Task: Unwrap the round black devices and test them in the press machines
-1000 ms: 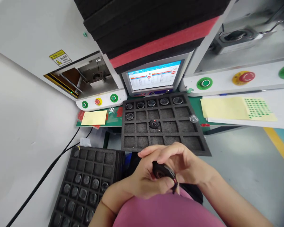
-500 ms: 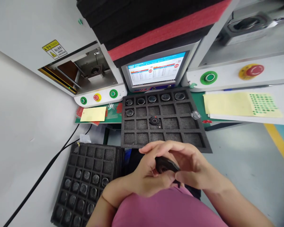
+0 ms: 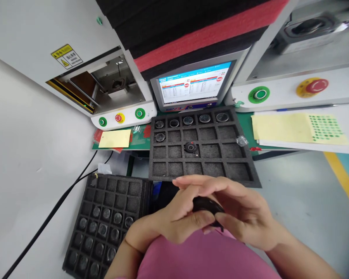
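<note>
Between both hands, close to my body, is a black smartwatch case, tilted and partly hidden by the fingers. My left hand closes on its left side with the thumb across the lower edge. From the right, my right hand curves over it, and its thumb tip presses the same edge near the left thumb. Just beyond the fingers lies a black foam tray. One watch case sits in it back side up, with a small red spot. Several round watch cases fill its far row.
A second foam tray with several round cases is stacked at lower left. Behind the near tray stands a monitor showing red NG marks. Machines with green buttons and red stop buttons flank it. A clear plastic scrap rests on the tray's right edge.
The watch case has tipped in my hands, so less of its flat face shows. Both hands have shifted slightly right and down in the view; the grip stays.
</note>
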`<state>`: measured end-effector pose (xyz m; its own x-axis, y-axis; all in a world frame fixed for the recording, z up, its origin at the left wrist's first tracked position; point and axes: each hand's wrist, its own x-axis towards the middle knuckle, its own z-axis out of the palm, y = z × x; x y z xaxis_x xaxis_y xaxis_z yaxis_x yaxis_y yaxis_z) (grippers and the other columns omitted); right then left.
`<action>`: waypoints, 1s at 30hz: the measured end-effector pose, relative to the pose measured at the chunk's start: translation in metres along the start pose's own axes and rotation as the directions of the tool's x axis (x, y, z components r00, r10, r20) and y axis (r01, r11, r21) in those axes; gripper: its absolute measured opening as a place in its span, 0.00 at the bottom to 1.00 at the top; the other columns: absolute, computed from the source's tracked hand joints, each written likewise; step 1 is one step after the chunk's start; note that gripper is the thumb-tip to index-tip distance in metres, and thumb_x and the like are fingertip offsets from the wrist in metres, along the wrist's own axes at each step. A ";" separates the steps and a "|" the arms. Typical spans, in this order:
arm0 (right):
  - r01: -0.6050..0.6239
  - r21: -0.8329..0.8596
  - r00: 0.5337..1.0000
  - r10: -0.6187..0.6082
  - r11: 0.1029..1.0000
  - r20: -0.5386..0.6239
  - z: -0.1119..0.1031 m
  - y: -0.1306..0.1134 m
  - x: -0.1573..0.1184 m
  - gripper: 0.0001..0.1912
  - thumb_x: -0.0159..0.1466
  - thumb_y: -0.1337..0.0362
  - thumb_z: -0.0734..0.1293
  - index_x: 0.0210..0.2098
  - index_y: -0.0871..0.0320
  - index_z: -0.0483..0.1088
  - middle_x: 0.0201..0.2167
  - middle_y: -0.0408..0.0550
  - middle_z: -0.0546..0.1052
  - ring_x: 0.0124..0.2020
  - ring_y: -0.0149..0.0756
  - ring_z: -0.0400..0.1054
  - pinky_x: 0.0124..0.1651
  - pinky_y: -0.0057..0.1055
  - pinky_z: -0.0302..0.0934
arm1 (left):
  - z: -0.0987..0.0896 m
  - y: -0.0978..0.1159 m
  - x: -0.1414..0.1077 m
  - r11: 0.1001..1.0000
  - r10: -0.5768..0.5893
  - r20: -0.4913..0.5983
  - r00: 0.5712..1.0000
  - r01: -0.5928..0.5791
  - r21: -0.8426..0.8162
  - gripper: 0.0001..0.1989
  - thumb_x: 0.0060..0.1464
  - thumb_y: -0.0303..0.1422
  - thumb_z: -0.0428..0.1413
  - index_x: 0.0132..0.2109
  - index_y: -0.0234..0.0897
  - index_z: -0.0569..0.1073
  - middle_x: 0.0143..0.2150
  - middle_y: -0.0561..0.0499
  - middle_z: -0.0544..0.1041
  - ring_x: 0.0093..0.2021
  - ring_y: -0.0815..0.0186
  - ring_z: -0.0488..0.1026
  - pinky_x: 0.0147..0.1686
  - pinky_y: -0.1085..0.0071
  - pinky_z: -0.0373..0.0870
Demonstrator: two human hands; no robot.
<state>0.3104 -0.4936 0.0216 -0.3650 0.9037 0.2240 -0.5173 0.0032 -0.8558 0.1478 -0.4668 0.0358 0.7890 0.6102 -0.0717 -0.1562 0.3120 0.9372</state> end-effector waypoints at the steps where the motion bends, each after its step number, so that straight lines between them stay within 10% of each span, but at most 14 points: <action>1: -0.002 0.029 1.000 0.002 1.000 0.002 0.000 0.000 0.001 0.29 0.59 0.79 0.62 0.53 0.45 0.70 0.59 0.48 0.71 0.60 0.47 0.66 0.37 0.33 0.75 | 0.000 0.001 0.000 0.999 -0.003 0.001 1.000 0.003 -0.042 0.13 0.62 0.41 0.54 0.38 0.34 0.67 0.28 0.54 0.66 0.26 0.73 0.63 0.27 0.76 0.61; 8: -0.230 0.344 0.971 0.192 0.911 0.140 -0.003 0.012 0.007 0.19 0.61 0.59 0.72 0.51 0.46 0.69 0.59 0.48 0.66 0.43 0.37 0.74 0.29 0.24 0.69 | 0.001 -0.009 0.006 0.938 0.032 0.033 0.999 -0.018 -0.345 0.15 0.57 0.42 0.60 0.37 0.34 0.68 0.26 0.53 0.70 0.20 0.76 0.63 0.20 0.80 0.60; 30: -0.007 0.152 0.992 -0.012 0.988 0.124 0.008 0.012 0.005 0.17 0.64 0.51 0.68 0.51 0.47 0.67 0.50 0.48 0.70 0.53 0.40 0.66 0.51 0.39 0.66 | -0.001 -0.017 0.006 0.983 0.058 0.152 0.987 -0.029 -0.183 0.14 0.56 0.41 0.60 0.33 0.35 0.68 0.25 0.56 0.68 0.19 0.77 0.63 0.19 0.81 0.62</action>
<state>0.2963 -0.4928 0.0163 -0.4520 0.8434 0.2904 -0.6261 -0.0681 -0.7768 0.1550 -0.4677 0.0188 0.8599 0.5093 0.0352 -0.2850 0.4217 0.8608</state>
